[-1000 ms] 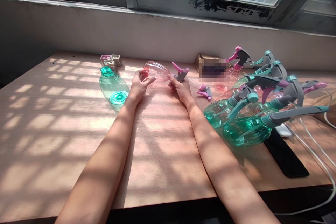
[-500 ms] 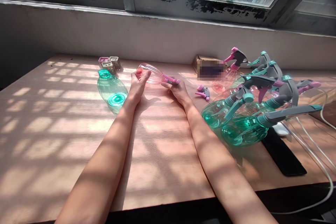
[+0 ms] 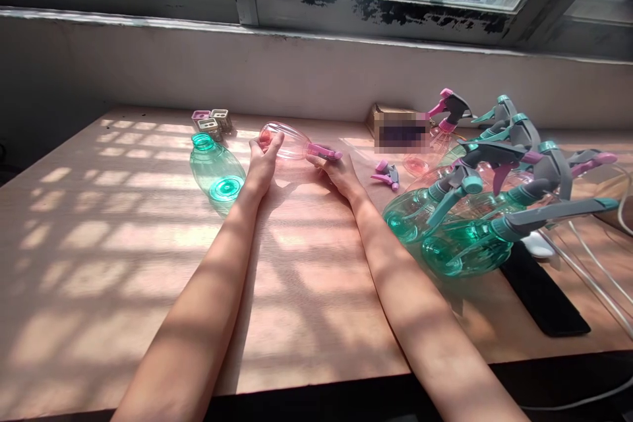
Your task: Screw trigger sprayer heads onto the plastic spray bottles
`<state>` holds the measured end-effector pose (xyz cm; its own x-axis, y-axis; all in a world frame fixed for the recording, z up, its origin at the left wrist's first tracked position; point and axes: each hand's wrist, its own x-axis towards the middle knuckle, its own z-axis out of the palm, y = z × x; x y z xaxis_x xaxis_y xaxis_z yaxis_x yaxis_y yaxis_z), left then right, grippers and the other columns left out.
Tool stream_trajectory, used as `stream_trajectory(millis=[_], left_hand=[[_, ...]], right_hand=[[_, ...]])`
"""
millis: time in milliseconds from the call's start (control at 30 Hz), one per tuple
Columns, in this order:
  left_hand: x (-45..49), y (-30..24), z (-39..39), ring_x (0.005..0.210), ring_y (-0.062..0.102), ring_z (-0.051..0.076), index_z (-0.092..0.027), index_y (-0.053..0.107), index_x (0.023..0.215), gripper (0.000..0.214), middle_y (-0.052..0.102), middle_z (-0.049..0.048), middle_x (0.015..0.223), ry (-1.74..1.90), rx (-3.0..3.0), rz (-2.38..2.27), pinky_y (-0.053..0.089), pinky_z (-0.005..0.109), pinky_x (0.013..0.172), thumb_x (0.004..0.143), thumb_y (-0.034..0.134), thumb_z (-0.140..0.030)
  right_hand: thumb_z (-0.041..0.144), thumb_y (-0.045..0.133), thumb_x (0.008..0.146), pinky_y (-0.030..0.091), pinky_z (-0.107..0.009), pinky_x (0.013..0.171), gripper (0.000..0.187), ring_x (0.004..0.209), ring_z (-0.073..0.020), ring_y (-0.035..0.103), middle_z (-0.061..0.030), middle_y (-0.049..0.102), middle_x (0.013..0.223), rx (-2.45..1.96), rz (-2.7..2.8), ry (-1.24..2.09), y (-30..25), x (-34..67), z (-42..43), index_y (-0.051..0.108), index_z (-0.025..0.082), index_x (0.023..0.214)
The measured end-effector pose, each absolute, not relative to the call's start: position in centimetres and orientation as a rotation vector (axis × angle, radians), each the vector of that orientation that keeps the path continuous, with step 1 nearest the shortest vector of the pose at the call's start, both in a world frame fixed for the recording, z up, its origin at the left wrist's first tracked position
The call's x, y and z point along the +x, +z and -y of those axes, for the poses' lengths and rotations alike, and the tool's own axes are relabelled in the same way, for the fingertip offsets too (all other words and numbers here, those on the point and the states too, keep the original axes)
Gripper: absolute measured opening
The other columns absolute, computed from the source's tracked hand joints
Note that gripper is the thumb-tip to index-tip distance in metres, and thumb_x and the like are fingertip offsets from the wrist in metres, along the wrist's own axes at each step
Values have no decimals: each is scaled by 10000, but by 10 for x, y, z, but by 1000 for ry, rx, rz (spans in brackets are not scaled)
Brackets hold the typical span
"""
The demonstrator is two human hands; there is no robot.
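A clear pink spray bottle (image 3: 289,142) lies on its side at the far middle of the wooden table (image 3: 148,244). My left hand (image 3: 263,161) is wrapped round its base end. My right hand (image 3: 336,171) grips the pink and grey trigger head (image 3: 324,153) at the bottle's neck. Both forearms stretch out across the table.
A teal bottle (image 3: 216,168) without a head lies left of my hands, with small square caps (image 3: 211,121) behind it. A loose pink trigger head (image 3: 386,173) lies to the right. Several assembled teal and pink spray bottles (image 3: 465,217) are piled at the right, near a black slab and white cables.
The trigger head, upright a second ago, has turned flat in my right hand at the pink bottle's neck. My left hand kept hold of the bottle's base.
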<state>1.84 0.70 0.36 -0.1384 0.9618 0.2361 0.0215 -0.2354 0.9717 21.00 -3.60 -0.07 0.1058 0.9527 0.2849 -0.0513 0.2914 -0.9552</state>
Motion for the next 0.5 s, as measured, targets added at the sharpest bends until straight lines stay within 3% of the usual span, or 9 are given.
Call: stream_trajectory(millis=[233,500], left_hand=[[17,3,-11,1217,653,278,-187,631,1286,424,666,119,1353,1486,1379,-1158,507,525,1068,985,658,-485],[20,1,-13,1243,646,288,-176,647,1279,409,678,112,1336,1519,1354,-1194,487,551,1097,986,665,-461]], right_hand=[[292,837,882,511,-234,537,159,567,-102,595,38,725,764,-1014,1241,948,-6,209,32,735,170,874],[323,758,974,512,-233,529,234,520,-93,583,77,635,657,-1073,1259,923,-10,209,29,696,158,821]])
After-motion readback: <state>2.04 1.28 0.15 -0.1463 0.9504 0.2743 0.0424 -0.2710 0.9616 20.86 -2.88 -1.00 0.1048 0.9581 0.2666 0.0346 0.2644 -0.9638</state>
